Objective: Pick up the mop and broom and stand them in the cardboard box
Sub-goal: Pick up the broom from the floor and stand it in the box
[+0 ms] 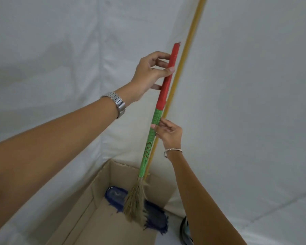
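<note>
Both hands (pixel 153 71) (pixel 170 133) pinch the broom (pixel 163 92) standing beside the mop (pixel 155 216) in the cardboard box (pixel 102 175).

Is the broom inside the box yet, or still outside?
Inside: the broom stands nearly upright, bristles down within the cardboard box walls, held by both hands.

One broom (pixel 149 138), one mop (pixel 181 68), one cardboard box (pixel 102 218) (two hands).

Head camera looks down, close over cardboard box (pixel 102 175).
</note>
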